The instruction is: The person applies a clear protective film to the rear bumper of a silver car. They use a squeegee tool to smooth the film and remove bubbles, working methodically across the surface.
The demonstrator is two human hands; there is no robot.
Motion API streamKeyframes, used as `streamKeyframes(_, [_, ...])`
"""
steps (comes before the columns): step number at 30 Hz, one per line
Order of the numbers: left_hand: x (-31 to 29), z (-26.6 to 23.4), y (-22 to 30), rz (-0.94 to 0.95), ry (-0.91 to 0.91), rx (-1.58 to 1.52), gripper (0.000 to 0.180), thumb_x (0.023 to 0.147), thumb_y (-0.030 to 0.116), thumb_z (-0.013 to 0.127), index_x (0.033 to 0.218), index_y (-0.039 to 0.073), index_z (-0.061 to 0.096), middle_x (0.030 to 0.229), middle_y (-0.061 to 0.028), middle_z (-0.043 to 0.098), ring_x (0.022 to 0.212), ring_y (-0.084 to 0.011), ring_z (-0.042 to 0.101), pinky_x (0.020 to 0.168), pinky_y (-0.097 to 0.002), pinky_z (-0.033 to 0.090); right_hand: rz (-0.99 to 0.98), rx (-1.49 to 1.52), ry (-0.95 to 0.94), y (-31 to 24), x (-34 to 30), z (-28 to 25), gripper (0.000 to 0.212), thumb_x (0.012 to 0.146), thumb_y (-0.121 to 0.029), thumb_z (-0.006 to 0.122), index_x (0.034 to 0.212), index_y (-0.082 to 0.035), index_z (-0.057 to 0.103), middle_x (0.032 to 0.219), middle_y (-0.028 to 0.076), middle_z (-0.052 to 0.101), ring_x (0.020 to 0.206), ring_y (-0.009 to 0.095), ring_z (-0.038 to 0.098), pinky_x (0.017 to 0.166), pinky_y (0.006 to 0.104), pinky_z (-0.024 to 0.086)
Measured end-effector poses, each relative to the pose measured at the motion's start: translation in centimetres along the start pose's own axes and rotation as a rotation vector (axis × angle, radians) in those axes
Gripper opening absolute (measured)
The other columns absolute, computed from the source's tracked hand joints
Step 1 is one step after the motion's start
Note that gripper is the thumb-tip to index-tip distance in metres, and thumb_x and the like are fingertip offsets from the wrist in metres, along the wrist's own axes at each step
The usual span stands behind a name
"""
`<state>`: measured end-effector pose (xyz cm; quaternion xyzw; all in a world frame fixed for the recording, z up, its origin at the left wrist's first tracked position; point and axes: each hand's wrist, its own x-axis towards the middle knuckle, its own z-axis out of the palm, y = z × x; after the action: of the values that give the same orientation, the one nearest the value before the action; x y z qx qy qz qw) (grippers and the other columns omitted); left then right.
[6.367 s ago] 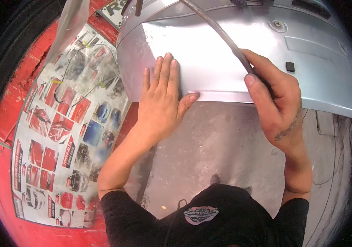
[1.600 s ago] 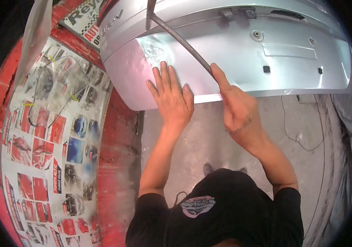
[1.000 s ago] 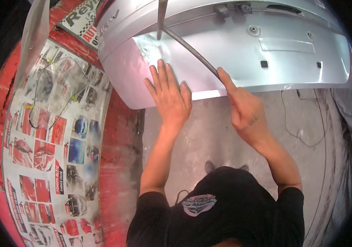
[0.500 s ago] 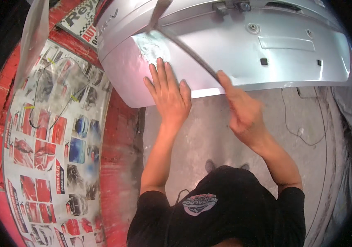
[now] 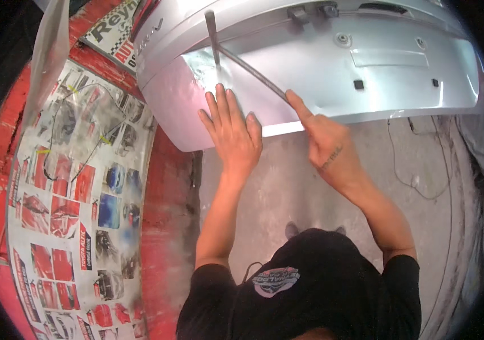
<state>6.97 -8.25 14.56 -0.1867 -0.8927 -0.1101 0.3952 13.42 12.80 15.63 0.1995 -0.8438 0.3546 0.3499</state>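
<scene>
A silver car tailgate panel (image 5: 321,62) spans the upper part of the view. Near its left side is a shiny, scuffed patch (image 5: 198,69) with a rough surface. My left hand (image 5: 236,139) lies flat on the panel just below that patch, fingers stretched and apart. In my right hand (image 5: 330,144) is a hammer (image 5: 253,73) with a slim handle, my index finger laid along it. The hammer's long, narrow head is over the patch's right side; whether its tip touches the metal I cannot tell. My right palm hides the handle's lower end.
To the left, a printed banner with car pictures (image 5: 96,238) hangs on a worn red surface (image 5: 165,249), with a thin cord (image 5: 52,136) over it. Clear plastic sheeting (image 5: 49,62) hangs at upper left. A thin cable (image 5: 396,175) lies on the concrete floor (image 5: 276,192) at right.
The hammer's head, blurred before, now shows sharply, with its tip lower and slightly right. My right hand has shifted slightly left and up, its back turned more into view. My left hand stays nearly still.
</scene>
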Motion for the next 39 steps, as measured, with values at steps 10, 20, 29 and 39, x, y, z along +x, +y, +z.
streamKeyframes(10, [0.0,0.0,-0.1,-0.002,0.001,0.019,0.065,0.099,0.024,0.052,0.152,-0.014,0.041,0.166,-0.029,0.032,0.157,-0.0501,0.021,0.123,-0.0699,0.012,0.04,0.039,-0.005,-0.1,0.0,0.0,0.081,0.083,0.004,0.057,0.16,-0.02,0.046,0.075,0.015,0.06,0.061,0.037,0.061,0.059,0.0479,0.052])
streamKeyframes(20, [0.2,-0.8,-0.1,0.028,-0.071,0.14,0.064,0.102,0.023,0.049,0.155,-0.011,0.037,0.169,-0.0259,0.028,0.159,-0.0458,0.019,0.125,-0.0669,0.011,-0.028,0.259,0.055,2.2,2.7,-2.6,0.061,0.092,0.006,0.055,0.151,-0.012,0.058,0.082,0.017,0.064,0.067,0.029,0.061,0.068,0.0391,0.05])
streamKeyframes(29, [9.2,-2.0,-2.5,0.08,-0.147,0.392,0.071,0.108,0.044,0.045,0.155,-0.01,0.039,0.166,-0.0251,0.035,0.158,-0.0403,0.026,0.123,-0.0667,0.019,0.057,0.493,-0.085,3.2,3.5,-4.8,0.046,0.101,-0.003,0.054,0.147,-0.007,0.06,0.114,0.026,0.072,0.08,0.033,0.069,0.078,0.0371,0.053])
streamKeyframes(39, [4.1,-2.5,0.9,0.008,-0.219,0.396,0.072,0.11,0.042,0.044,0.158,-0.01,0.031,0.169,-0.0271,0.026,0.159,-0.0427,0.02,0.124,-0.0646,0.019,-0.095,0.517,-0.035,4.1,3.1,-4.3,0.045,0.1,-0.005,0.056,0.145,-0.004,0.06,0.119,0.027,0.071,0.092,0.039,0.071,0.084,0.0405,0.054])
